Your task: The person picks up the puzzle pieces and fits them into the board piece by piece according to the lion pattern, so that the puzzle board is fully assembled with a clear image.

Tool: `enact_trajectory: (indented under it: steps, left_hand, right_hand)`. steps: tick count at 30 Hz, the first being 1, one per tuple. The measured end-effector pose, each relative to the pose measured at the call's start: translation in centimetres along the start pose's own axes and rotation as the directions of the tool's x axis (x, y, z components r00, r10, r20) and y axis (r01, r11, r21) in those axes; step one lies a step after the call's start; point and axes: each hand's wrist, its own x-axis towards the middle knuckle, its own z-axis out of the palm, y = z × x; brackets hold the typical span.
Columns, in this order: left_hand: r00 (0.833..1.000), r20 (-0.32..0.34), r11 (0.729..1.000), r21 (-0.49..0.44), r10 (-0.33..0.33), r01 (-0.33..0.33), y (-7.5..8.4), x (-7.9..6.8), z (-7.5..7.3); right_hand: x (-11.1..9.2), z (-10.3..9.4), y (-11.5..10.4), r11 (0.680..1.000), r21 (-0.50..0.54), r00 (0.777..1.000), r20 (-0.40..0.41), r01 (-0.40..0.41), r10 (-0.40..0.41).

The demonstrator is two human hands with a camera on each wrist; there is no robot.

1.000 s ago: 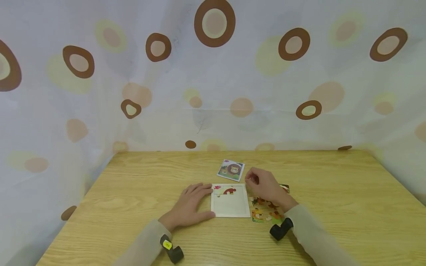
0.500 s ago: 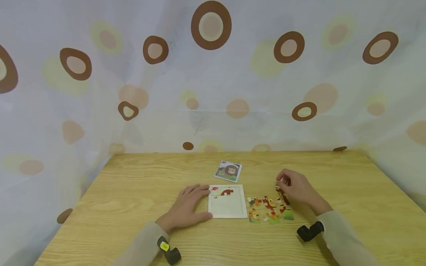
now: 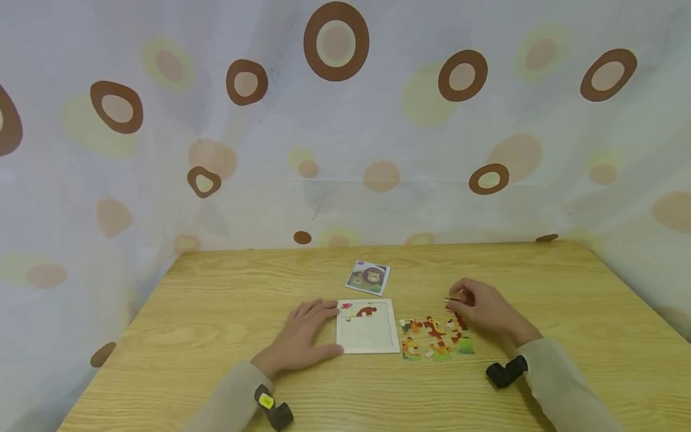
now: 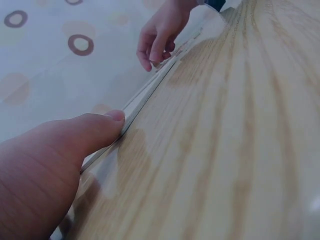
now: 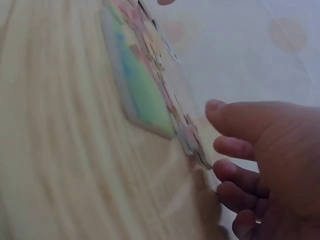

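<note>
A white puzzle tray [image 3: 396, 330] lies in the middle of the table, with a few joined pieces [image 3: 366, 311] at its top left, showing pink and brown. My left hand [image 3: 302, 336] rests along the tray's left edge, fingers stretched out; its thumb [image 4: 105, 125] touches the rim in the left wrist view. Loose lion-puzzle pieces [image 3: 434, 327] lie right of the tray. Over their far right corner is my right hand [image 3: 488, 309], fingers loosely bent beside a dark-edged puzzle piece [image 3: 452, 299]. The right wrist view shows a gap between thumb [image 5: 230, 115] and fingers.
A small picture card [image 3: 368, 277] with a lion lies behind the tray. The wooden table [image 3: 243, 282] ends at a hanging cloth [image 3: 345, 138] with round patterns. Both wrists carry small black cameras [image 3: 505, 372].
My right hand has moved right, from beside the tray's upper right corner to the far right of the loose pieces. The left hand keeps its place on the tray.
</note>
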Motion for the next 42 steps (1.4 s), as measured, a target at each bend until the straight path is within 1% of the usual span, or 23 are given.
enact_trajectory:
  steps: [4, 9, 12, 15, 23, 29, 32, 36, 42]
  left_hand:
    - [1.0, 0.001, 1.0, -0.005, 0.011, -0.011, 0.2, -0.1, 0.1]
    - [1.0, -0.004, 1.0, 0.004, 0.003, -0.003, 0.0, 0.1, 0.2]
    - [1.0, -0.004, 1.0, 0.0, -0.01, 0.01, -0.1, 0.1, 0.2]
    - [1.0, -0.001, 1.0, -0.007, -0.009, 0.009, -0.1, 0.1, 0.1]
    - [1.0, 0.003, 1.0, -0.014, -0.009, 0.01, 0.0, 0.0, 0.0]
    - [1.0, -0.013, 1.0, -0.009, 0.02, -0.02, 0.0, 0.1, 0.0]
    - [1.0, -0.014, 1.0, -0.012, 0.027, -0.027, 0.0, 0.2, 0.0]
    - [1.0, -0.009, 1.0, -0.018, 0.019, -0.019, 0.1, 0.1, -0.1]
    - [1.0, -0.004, 0.999, -0.029, 0.013, -0.013, 0.1, 0.0, -0.2]
  right_hand:
    - [-0.2, 0.4, 0.4, 1.0, -0.005, 1.0, 0.025, -0.002, 0.002]
    - [-0.2, 0.5, 0.0, 0.998, 0.004, 0.998, 0.03, -0.063, 0.062]
    - [-0.1, 0.5, -0.3, 0.997, 0.013, 0.997, 0.02, -0.08, 0.08]
    - [0.1, 0.6, -0.5, 0.997, 0.013, 0.997, -0.002, -0.072, 0.072]
    - [0.2, 1.0, -0.4, 1.0, 0.009, 0.999, -0.052, -0.012, 0.012]
    - [0.2, 1.0, -0.9, 0.999, 0.031, 0.996, -0.086, 0.011, -0.009]
    - [0.4, 1.0, -1.2, 0.999, 0.04, 0.995, -0.098, 0.007, -0.003]
    - [0.9, 1.4, -1.5, 0.998, 0.06, 0.995, -0.098, 0.003, 0.003]
    - [1.6, 2.1, -2.4, 0.994, 0.102, 0.997, -0.075, 0.041, -0.033]
